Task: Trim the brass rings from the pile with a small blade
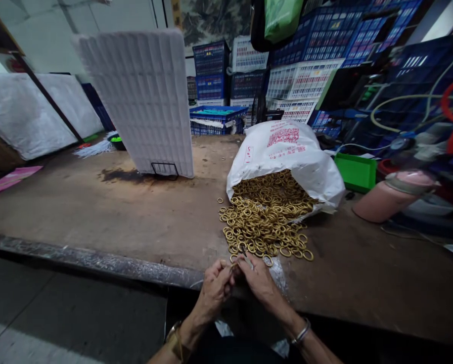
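My left hand (214,287) is closed at the table's front edge, its fingers pinched on a gold-coloured ring (234,265) that is mostly hidden between the hands. Touching it from the right, my right hand (260,279) is closed around a slim tool (248,261) with a dark tip and a pale, shiny part; its exact kind is unclear. Just beyond both hands lies a heap of gold-coloured rings (262,222). They spill out of a white woven sack (287,146) with red print, which rests on its side with its mouth towards me.
A white ribbed panel (150,101) stands upright in a wire stand on the brown table (108,217). Right of the sack are a green tray (355,171) and a pink bottle-shaped object (395,194). Stacked blue and white crates (302,78) line the back.
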`<state>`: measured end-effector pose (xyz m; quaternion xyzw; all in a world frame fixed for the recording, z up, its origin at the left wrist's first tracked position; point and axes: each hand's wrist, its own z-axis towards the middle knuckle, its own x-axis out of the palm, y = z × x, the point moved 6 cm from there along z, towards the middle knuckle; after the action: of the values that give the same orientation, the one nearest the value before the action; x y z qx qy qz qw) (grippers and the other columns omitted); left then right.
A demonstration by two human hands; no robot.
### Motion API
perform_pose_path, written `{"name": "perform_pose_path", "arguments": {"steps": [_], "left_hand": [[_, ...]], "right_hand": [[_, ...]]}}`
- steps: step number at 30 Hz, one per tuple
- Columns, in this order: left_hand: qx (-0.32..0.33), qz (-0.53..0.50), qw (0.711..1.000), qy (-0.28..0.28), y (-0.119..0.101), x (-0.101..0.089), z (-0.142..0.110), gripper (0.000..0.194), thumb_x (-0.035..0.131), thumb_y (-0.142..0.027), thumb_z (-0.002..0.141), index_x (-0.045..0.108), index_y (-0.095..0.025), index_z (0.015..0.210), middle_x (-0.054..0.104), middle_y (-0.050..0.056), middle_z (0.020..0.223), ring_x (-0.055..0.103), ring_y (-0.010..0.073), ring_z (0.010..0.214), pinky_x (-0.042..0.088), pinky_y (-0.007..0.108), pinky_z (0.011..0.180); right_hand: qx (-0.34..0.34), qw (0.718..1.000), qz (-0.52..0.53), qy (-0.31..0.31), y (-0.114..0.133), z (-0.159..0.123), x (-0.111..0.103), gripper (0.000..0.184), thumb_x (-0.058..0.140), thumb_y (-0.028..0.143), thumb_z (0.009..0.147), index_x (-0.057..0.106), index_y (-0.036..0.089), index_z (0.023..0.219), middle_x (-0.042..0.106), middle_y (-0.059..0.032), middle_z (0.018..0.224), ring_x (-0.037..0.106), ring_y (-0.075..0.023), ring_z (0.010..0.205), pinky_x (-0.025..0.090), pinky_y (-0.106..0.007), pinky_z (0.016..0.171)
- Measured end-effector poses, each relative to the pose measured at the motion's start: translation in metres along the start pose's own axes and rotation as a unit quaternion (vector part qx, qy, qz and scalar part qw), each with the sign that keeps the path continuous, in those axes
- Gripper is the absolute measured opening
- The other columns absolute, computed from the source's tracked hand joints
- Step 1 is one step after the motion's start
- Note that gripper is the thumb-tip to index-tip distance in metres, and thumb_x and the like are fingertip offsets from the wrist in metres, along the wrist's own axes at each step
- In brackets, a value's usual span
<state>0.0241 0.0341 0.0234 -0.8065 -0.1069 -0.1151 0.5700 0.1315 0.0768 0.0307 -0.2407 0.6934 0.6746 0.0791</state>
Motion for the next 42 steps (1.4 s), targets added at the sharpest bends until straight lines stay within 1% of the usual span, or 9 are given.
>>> {"name": "perform_pose_path", "arguments": {"steps": [6,14,19,23,26,30,35,40,42], "left_hand": [[0.009,-0.018,1.0,-0.006,-0.006,0.001,0.001,0.032,0.056,-0.047,0.07,0.043,-0.018,0.072,0.042,-0.008,0.053,0.026,0.0017,0.037,0.018,0.016,0.037],[0.0,0.01,0.999,-0.031,-0.005,0.0,0.001,0.033,0.056,-0.048,0.068,0.041,-0.018,0.069,0.043,-0.008,0.052,0.026,0.0021,0.037,0.018,0.017,0.037],[0.016,0.027,0.999,-0.018,-0.007,0.0,-0.003,0.037,0.056,-0.052,0.068,0.041,-0.018,0.068,0.041,-0.008,0.049,0.026,0.0018,0.035,0.018,0.017,0.036],[0.006,0.021,0.999,0.024,-0.012,0.008,-0.014,0.033,0.054,-0.049,0.072,0.042,-0.018,0.07,0.044,-0.008,0.05,0.026,0.0012,0.034,0.017,0.016,0.034],[-0.008,-0.05,0.998,0.043,-0.015,0.011,-0.016,0.03,0.055,-0.045,0.074,0.042,-0.018,0.071,0.046,-0.007,0.054,0.027,0.0012,0.035,0.018,0.015,0.034],[-0.039,-0.145,0.988,0.024,-0.01,0.005,-0.008,0.031,0.057,-0.044,0.072,0.044,-0.016,0.071,0.053,-0.001,0.068,0.036,0.0024,0.042,0.023,0.015,0.036],[-0.046,-0.182,0.982,0.006,-0.001,-0.004,-0.004,0.025,0.059,-0.037,0.071,0.046,-0.016,0.076,0.057,0.002,0.072,0.041,0.0044,0.044,0.026,0.016,0.037],[-0.066,-0.237,0.969,0.027,0.0,-0.005,-0.004,0.025,0.06,-0.029,0.07,0.052,-0.016,0.089,0.056,0.0,0.067,0.045,0.0058,0.046,0.029,0.016,0.039],[-0.093,-0.26,0.961,0.024,0.002,-0.005,-0.005,0.022,0.062,-0.028,0.068,0.055,-0.014,0.084,0.056,0.0,0.067,0.047,0.0064,0.048,0.031,0.016,0.04]], "right_hand": [[-0.106,0.967,-0.231,0.018,0.009,-0.016,0.001,0.017,0.036,0.012,0.071,0.05,0.02,0.075,0.057,-0.0007,0.065,0.049,-0.0123,0.057,0.03,-0.022,0.055],[-0.127,0.945,-0.301,0.023,0.01,-0.02,0.005,0.028,0.036,0.004,0.062,0.052,0.019,0.081,0.059,-0.0012,0.066,0.052,-0.0132,0.06,0.026,-0.023,0.054],[-0.098,0.94,-0.323,0.044,0.004,-0.015,0.005,0.029,0.037,0.004,0.065,0.051,0.018,0.087,0.06,-0.0015,0.066,0.052,-0.013,0.059,0.023,-0.023,0.052],[-0.053,0.929,-0.366,0.022,-0.004,-0.007,-0.008,0.021,0.038,0.009,0.073,0.051,0.018,0.087,0.061,-0.0026,0.066,0.052,-0.0127,0.056,0.02,-0.025,0.05],[-0.029,0.925,-0.378,-0.021,-0.01,-0.004,-0.019,0.015,0.039,0.012,0.076,0.051,0.018,0.083,0.061,-0.0027,0.065,0.052,-0.0128,0.055,0.019,-0.025,0.051],[-0.028,0.921,-0.38,-0.079,-0.011,-0.005,-0.026,0.01,0.043,0.014,0.077,0.05,0.02,0.083,0.062,-0.0023,0.071,0.055,-0.0133,0.062,0.023,-0.024,0.054],[-0.022,0.921,-0.379,-0.085,-0.006,-0.004,-0.025,0.009,0.045,0.022,0.081,0.047,0.02,0.089,0.063,-0.0022,0.079,0.057,-0.0138,0.065,0.026,-0.024,0.055],[0.005,0.911,-0.406,-0.077,-0.005,0.0,-0.022,0.014,0.044,0.021,0.082,0.047,0.021,0.095,0.063,-0.0047,0.087,0.059,-0.0162,0.073,0.029,-0.025,0.058],[0.012,0.906,-0.418,-0.069,-0.006,0.002,-0.02,0.016,0.042,0.018,0.081,0.049,0.02,0.095,0.063,-0.0055,0.089,0.059,-0.0168,0.075,0.03,-0.026,0.059]]}}
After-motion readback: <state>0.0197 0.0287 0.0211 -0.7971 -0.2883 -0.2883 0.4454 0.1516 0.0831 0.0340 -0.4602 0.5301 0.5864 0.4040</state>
